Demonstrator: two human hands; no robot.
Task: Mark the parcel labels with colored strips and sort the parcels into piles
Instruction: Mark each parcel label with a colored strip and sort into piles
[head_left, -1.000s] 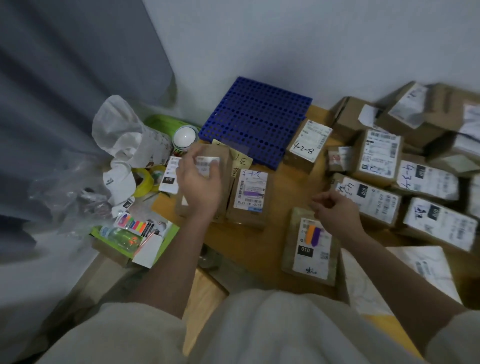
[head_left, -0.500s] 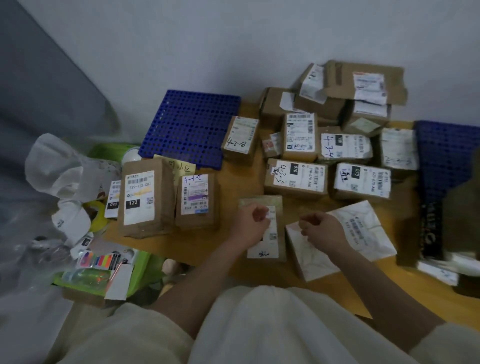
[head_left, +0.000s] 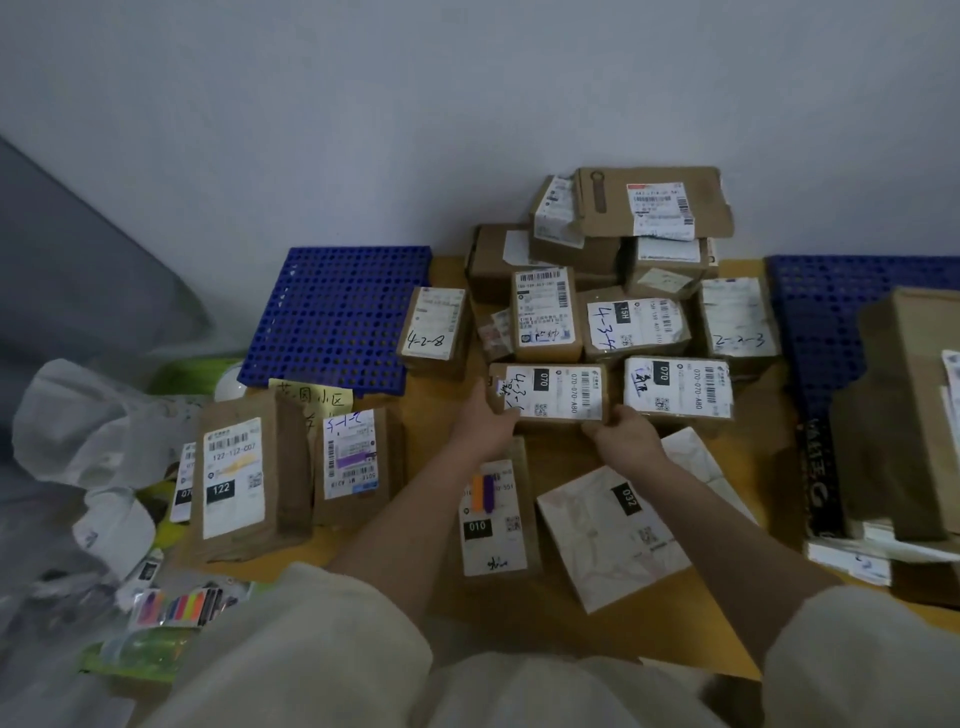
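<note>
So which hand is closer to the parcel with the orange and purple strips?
Left. The left hand grips a 070 parcel directly above the strip-marked parcel; the right hand is above and to its right.

bare table top (head_left: 431, 415) forms an open lane between the two upright parcels (head_left: 291, 467) at left and the flat 010 parcel (head_left: 493, 519). behind, stacked boxes (head_left: 623, 249) block access to the wall. the large carton (head_left: 909, 415) closes off the right. both forearms cross the near edge.
</note>
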